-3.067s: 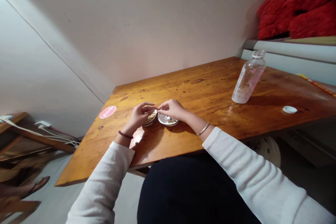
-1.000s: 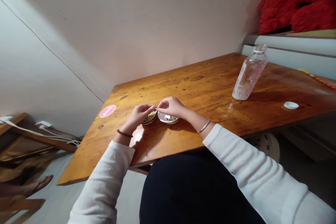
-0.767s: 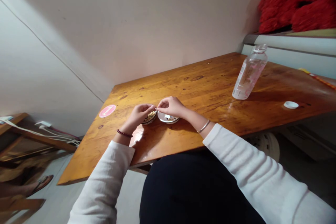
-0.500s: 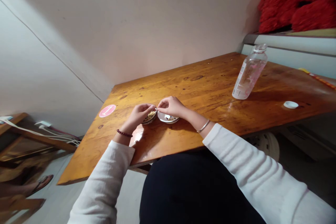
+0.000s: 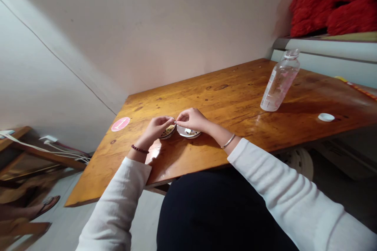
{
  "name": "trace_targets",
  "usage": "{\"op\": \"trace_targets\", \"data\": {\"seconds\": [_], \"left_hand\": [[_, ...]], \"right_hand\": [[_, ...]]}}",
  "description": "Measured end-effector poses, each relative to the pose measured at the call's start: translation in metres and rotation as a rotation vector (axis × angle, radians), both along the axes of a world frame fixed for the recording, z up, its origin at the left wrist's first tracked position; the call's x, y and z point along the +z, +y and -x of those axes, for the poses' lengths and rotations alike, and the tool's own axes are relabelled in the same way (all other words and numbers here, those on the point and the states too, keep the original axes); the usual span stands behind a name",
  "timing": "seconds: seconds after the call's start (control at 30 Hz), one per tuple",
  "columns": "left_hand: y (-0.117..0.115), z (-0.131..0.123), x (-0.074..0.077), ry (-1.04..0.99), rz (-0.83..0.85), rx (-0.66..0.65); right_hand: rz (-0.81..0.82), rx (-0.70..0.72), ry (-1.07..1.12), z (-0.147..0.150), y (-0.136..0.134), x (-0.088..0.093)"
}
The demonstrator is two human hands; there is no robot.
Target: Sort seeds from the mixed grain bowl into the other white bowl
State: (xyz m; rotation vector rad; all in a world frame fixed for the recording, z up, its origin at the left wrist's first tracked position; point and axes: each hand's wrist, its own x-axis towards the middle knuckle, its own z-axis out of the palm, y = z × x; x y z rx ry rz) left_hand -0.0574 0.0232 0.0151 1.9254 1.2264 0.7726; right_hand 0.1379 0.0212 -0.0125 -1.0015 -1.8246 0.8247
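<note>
Grains (image 5: 169, 130), golden-brown and small, lie heaped in the left-hand dish (image 5: 163, 137), a small white bowl with a dark pattern at its rim, tilted up slightly toward the person. Just beside it on the wooden table (image 5: 224, 102) sits the right-hand dish (image 5: 188, 133), a shallow white saucer with only a thin scatter of grains and a bright patch of bare glaze.

From the head camera, the left hand (image 5: 155, 130) curves over the bowl with its fingers bent, and its palm hides part of the rim. The right hand (image 5: 191, 120) arches above the saucer, its fingertips (image 5: 178, 120) meeting the left hand's fingertips just over the gap between the dishes. They seem to pinch something very small, but it is too tiny to tell what, or whether they grasp anything at all.

A beaded bracelet (image 5: 140, 149) circles the left wrist, a thin silver bangle (image 5: 228, 141) the right, and white sleeves (image 5: 271, 180) cover both forearms. Farther along the table stand a clear plastic bottle (image 5: 279, 86), uncapped, and a white cap (image 5: 326, 117) lying apart from it. A pink numbered sticker (image 5: 120, 124) marks the table's far left corner.
</note>
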Motion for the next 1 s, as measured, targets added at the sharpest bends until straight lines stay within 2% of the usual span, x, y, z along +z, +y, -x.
{"op": "trace_targets", "data": {"seconds": [0.17, 0.3, 0.37, 0.47, 0.6, 0.83, 1.0], "left_hand": [[0.002, -0.001, -0.003, -0.052, 0.022, -0.038], [0.007, 0.0, -0.004, -0.013, -0.11, 0.082], [0.009, 0.004, -0.005, 0.14, -0.239, 0.183], [0.01, 0.011, -0.006, 0.474, -0.418, 0.29], [0.01, 0.015, -0.009, 0.669, -0.415, 0.229], [0.01, 0.013, -0.007, 0.674, -0.342, 0.111], [0.011, 0.015, -0.008, 0.67, -0.309, 0.08]], "right_hand": [[0.036, 0.014, 0.018, -0.001, 0.001, 0.0], [0.026, -0.012, 0.01, -0.001, 0.003, -0.002], [0.0, -0.009, 0.004, -0.001, 0.003, -0.002], [-0.029, -0.032, -0.011, 0.0, 0.002, -0.001], [-0.031, -0.084, -0.005, 0.001, 0.004, -0.002], [-0.036, -0.126, -0.064, 0.0, 0.005, -0.002], [-0.015, -0.094, -0.04, 0.0, 0.003, 0.0]]}}
